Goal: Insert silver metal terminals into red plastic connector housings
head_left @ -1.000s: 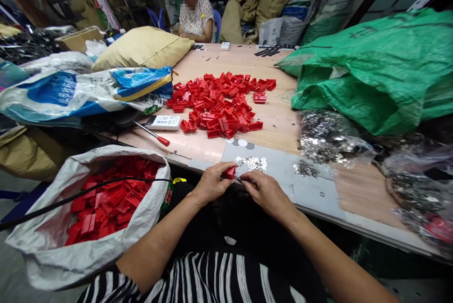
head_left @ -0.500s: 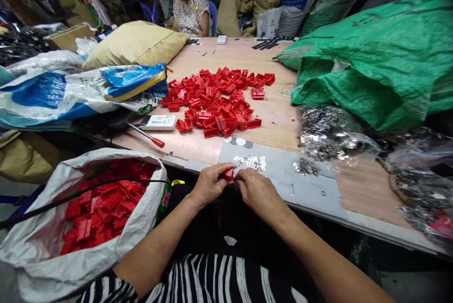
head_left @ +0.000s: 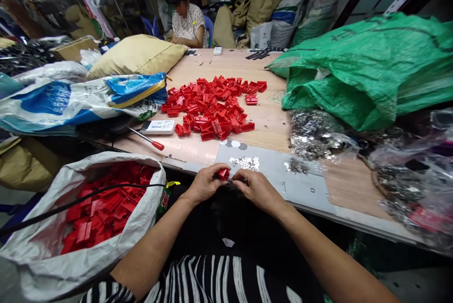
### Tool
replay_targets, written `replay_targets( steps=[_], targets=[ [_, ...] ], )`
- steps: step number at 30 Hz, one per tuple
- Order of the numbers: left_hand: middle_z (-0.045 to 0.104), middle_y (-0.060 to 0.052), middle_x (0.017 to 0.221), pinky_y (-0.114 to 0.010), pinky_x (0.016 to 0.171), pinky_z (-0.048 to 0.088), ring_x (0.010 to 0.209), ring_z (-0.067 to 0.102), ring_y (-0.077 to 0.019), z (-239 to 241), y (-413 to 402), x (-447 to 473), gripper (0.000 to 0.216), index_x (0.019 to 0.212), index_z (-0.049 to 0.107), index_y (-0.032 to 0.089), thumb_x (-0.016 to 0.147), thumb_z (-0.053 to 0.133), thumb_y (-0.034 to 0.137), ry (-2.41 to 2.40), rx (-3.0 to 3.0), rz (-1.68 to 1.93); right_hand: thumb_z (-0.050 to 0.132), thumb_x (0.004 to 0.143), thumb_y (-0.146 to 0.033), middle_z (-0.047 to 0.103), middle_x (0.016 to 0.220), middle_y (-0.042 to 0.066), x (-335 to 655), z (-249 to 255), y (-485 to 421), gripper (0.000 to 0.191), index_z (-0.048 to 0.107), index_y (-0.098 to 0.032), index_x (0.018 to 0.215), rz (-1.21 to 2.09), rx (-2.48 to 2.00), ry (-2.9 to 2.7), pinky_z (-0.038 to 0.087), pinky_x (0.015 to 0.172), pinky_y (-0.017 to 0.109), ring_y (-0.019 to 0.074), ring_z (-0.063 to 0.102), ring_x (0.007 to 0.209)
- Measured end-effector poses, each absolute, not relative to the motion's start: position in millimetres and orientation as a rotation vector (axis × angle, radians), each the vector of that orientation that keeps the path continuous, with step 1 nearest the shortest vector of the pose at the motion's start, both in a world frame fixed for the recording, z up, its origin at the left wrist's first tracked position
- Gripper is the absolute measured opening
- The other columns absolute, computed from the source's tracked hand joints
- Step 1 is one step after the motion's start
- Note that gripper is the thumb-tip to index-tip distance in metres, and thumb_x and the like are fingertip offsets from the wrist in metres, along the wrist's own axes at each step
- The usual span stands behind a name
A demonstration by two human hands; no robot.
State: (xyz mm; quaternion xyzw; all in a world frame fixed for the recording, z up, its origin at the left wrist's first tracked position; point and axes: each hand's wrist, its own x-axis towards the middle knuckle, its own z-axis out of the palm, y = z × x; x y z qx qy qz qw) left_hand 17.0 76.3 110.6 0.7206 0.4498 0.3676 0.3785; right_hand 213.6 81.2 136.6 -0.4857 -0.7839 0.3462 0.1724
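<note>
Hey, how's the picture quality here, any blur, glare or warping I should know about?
Head view: wide-angle warping bends the table edge and stretches the corners; the red part between the left hand and right hand is sharp; glare sparkles on the metal bits; lighting is even, shadows soft; the person at the far end is small, with a blurred face.

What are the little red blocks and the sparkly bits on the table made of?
The red pieces, like the one held by the left hand and right hand, look like moulded plastic: uniform bright red, matte, sharp box shapes. The sparkly bits look like small metal parts: silvery and glinting. Too small to tell more.
</note>
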Motion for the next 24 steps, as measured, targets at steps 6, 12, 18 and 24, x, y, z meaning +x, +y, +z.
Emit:
replay_targets(
  steps=[6,12,18,24],
  targets=[
    [0.063,-0.004,0.108,-0.026,0.091,0.043,0.099,0.058,-0.0137,106,76,17,0.034,0.111,0.059,0.017,0.078,0.063,0.015,1.12,1.842,0.959,0.052,0.086,-0.018,0.063,0.092,0.004,205,137,83,0.014,0.064,-0.018,0.094,0.864,-1.426,-2.334,0.04,0.077,0.027,0.0166,0.058,0.087],
    [0.062,-0.005,0.116,-0.029,0.095,0.044,0.107,0.058,-0.0154,101,78,17,0.04,0.119,0.057,0.019,0.08,0.062,0.017,1.088,1.905,0.999,0.05,0.085,-0.015,0.063,0.093,0.006,191,149,85,0.015,0.062,-0.017,0.093,0.77,-1.546,-2.432,0.04,0.075,0.029,0.0206,0.059,0.088],
    [0.064,-0.005,0.108,-0.031,0.092,0.044,0.1,0.059,-0.016,108,73,23,0.036,0.11,0.06,0.018,0.074,0.063,0.013,1.207,1.833,1.019,0.044,0.09,-0.017,0.059,0.098,0.009,194,144,71,0.019,0.056,-0.015,0.104,0.665,-1.508,-2.5,0.039,0.076,0.031,0.0216,0.056,0.091],
    [0.061,-0.002,0.09,-0.026,0.08,0.045,0.082,0.058,-0.012,126,45,30,0.029,0.097,0.053,0.015,0.074,0.068,0.024,1.254,1.318,1.247,0.036,0.095,-0.025,0.058,0.097,0.004,213,147,54,0.015,0.047,-0.019,0.105,0.896,-1.253,-2.184,0.041,0.076,0.029,0.0151,0.054,0.084]
  ],
)
